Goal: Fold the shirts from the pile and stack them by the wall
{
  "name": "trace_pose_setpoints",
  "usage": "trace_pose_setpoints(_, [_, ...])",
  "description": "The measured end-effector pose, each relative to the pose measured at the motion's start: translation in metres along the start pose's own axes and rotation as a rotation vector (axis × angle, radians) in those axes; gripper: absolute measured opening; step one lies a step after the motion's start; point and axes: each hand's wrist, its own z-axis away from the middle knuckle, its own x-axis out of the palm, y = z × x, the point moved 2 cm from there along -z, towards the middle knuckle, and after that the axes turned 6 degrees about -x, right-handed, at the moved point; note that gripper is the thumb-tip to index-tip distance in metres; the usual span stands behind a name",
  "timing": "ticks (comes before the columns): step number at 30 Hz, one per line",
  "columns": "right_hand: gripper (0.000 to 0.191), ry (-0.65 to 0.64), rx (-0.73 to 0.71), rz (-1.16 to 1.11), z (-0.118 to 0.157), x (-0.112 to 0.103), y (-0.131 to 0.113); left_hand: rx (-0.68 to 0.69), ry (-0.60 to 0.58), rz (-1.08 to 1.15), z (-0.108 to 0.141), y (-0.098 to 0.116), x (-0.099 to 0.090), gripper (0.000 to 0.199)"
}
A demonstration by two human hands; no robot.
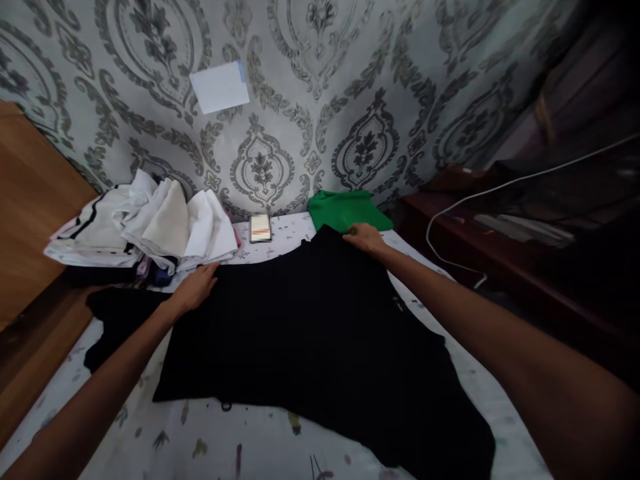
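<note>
A black shirt (300, 333) lies spread over the patterned white sheet (185, 440), with small pale lettering near its right edge. My left hand (196, 288) rests on the shirt's upper left corner, fingers stretched out along its edge. At the far edge, the fingers of my right hand (364, 238) are bent and closed on the shirt's fabric beside a raised point. Just behind that hand lies a folded green cloth (345, 208). Left of my left forearm is another piece of black cloth (117, 320); whether it joins the shirt I cannot tell.
A pile of folded white and cream clothes (155, 220) sits at the back left, by a wooden panel (35, 213). A small framed card or device (261, 228) lies near the patterned wall (310, 100). At right, a white cable (500, 185) hangs over a dark red surface (500, 267).
</note>
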Motion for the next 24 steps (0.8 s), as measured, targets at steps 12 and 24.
trace_pose_setpoints(12, [0.012, -0.098, -0.092, -0.095, -0.012, -0.018, -0.007, 0.095, -0.163, -0.179, -0.039, -0.008, -0.023, 0.029])
trace_pose_setpoints(24, [0.017, 0.216, -0.325, -0.145, 0.137, -0.058, -0.018, 0.054, 0.046, -0.309, 0.026, 0.007, -0.047, 0.028])
